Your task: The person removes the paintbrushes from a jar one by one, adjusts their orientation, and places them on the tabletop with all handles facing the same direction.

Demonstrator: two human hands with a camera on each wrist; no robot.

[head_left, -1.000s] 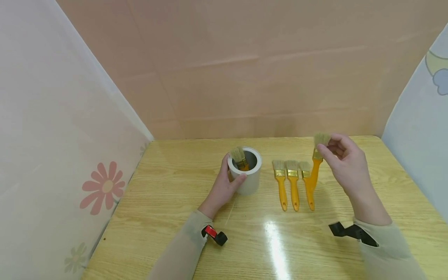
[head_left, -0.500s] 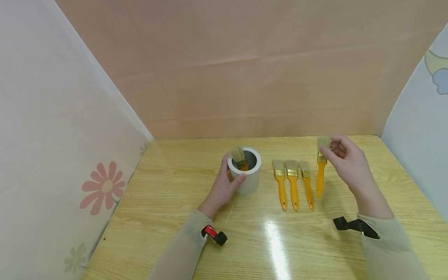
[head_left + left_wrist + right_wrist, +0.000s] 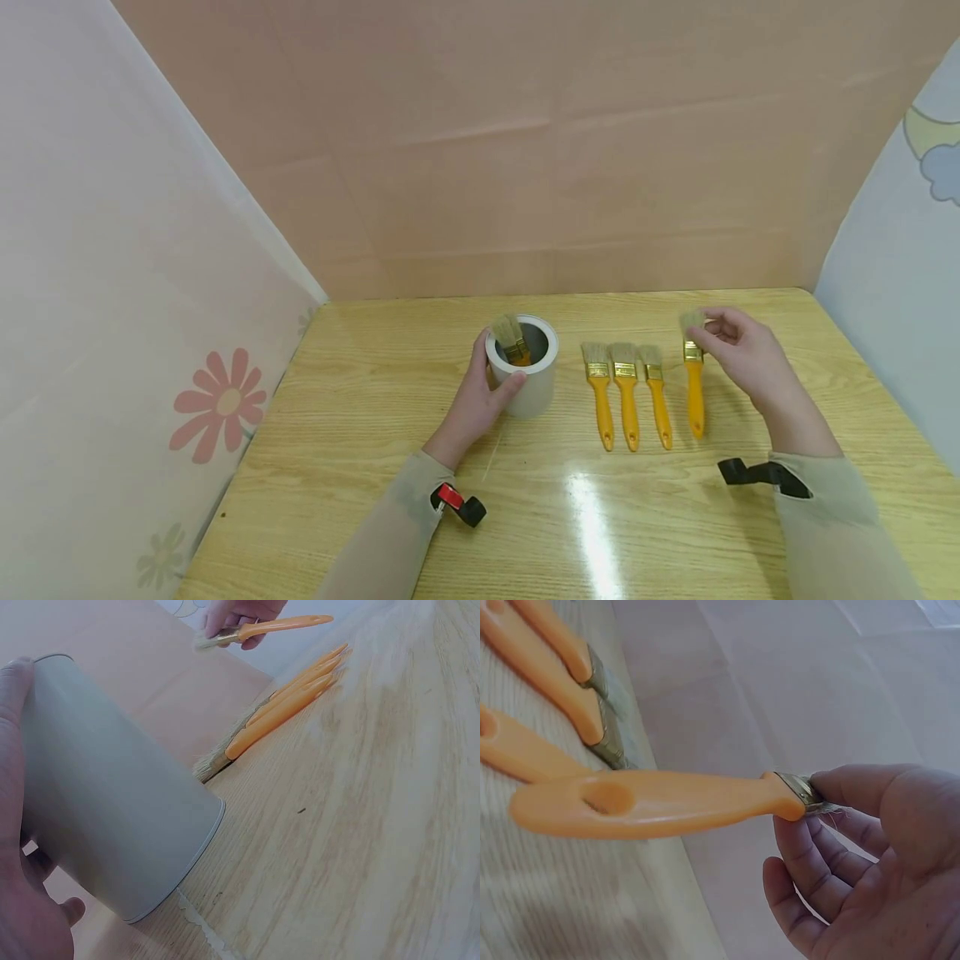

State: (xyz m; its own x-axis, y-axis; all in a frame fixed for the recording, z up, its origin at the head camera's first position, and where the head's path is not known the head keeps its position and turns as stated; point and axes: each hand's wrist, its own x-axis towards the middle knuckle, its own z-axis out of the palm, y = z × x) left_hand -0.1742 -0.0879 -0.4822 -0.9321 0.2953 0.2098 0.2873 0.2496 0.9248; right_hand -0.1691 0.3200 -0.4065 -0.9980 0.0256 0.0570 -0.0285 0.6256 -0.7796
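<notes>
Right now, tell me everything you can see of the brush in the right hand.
The brush has a smooth, glossy orange handle, plastic or painted by its look, with a hole near the end. A brass-coloured metal band joins it to short, pale bristles, partly hidden by fingers. The right hand pinches it around the band and bristles. The handle points toward the person, apparently raised above the wooden table, right of three similar brushes lying in a row.

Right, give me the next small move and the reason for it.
Probably lower the held brush onto the table beside the three laid-out brushes: the right hand pinches it above the surface, to their right, roughly parallel to them.
</notes>
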